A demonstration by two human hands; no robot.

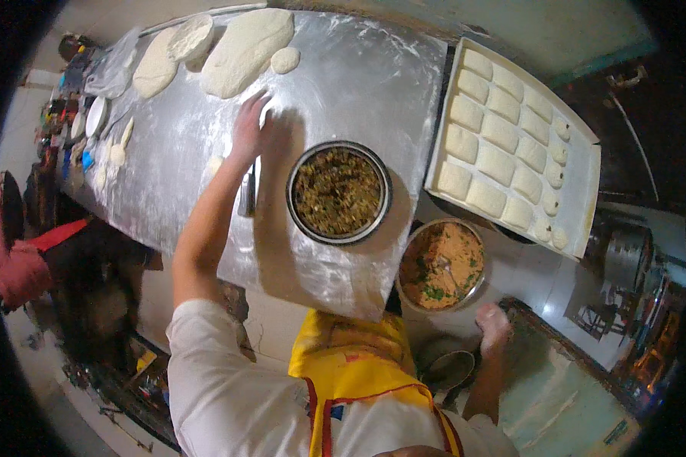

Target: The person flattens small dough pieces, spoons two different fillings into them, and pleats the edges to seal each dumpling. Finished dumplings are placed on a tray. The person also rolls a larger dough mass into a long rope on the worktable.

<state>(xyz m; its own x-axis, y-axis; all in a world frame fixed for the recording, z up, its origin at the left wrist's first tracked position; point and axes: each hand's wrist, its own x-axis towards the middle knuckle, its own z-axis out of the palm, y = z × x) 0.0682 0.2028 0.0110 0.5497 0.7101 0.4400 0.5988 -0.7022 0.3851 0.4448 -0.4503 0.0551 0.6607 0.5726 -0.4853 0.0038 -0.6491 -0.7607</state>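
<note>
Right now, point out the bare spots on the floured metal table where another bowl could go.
Widest free patch: floured metal table between the long pale dough slab, round steel bowl of dark filling and white tray of dough squares. Also the near edge below that bowl. Crowded: the far left end, and around the left hand.

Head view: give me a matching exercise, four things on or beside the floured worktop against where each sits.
Things:
1. Tray of dough squares
2. Bowl of dark filling
3. Bowl of orange filling
4. Long dough loaf

Places:
A. Far end of the worktop, beyond the left hand
B. Off the worktop's near right corner
C. Middle of the worktop, right of the left hand
D. Along the worktop's right edge

Pairs: 1-D, 2-C, 3-B, 4-A
</note>
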